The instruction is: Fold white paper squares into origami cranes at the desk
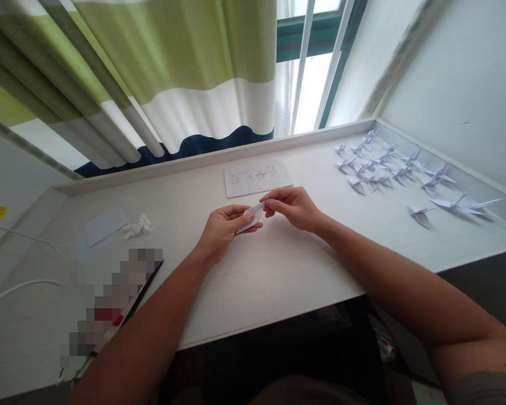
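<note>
A small piece of folded white paper [251, 218] is held above the middle of the white desk. My left hand [226, 226] is closed on it, the thumb pressed on top and the fingers beneath. At the paper's upper right corner, my right hand [293, 207] pinches the tip between thumb and forefinger. Many folded paper cranes [405, 169] stand in a group at the right of the desk, apart from both hands. Just behind my hands lies a printed sheet or booklet [257, 179] with a table and handwriting on it.
On the left of the white desk [253, 298] lie flat white sheets [106, 226] beside a crumpled tissue [137, 226]. A blurred-out flat device [118, 304] sits near my left forearm, with white cables [21, 284] further left. Green and white curtains [172, 50] hang behind.
</note>
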